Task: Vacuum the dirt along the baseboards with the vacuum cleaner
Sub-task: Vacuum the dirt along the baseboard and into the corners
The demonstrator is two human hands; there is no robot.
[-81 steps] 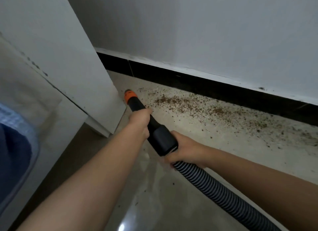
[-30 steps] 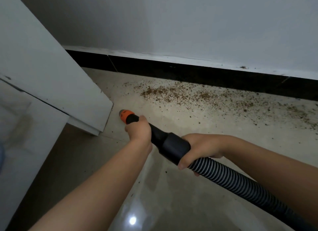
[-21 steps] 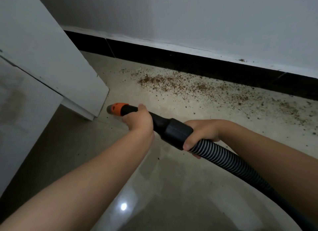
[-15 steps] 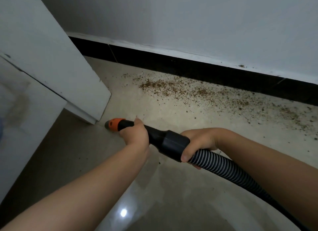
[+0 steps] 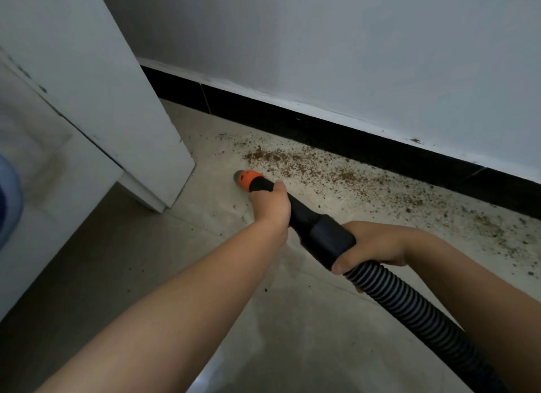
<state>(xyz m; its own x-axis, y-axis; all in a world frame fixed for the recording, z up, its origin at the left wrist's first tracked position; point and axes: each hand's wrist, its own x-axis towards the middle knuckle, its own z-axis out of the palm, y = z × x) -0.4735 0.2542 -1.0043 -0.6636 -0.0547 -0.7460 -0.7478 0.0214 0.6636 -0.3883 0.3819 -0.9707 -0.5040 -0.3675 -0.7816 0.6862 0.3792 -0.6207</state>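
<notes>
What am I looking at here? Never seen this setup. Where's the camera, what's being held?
There is no robot: a person wears one wide-angle camera on the head, looking down at their own bare arms. The left hand grips the black vacuum nozzle just behind its orange tip. The right hand grips where the nozzle joins the ribbed hose. The tip is low, near the tiled floor, close to the corner of a white cabinet. Brown dirt lies scattered along the black baseboard under the white wall, not yet vacuumed.

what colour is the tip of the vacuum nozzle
Orange, on the black plastic vacuum nozzle's tip; the head view shows it.
</notes>
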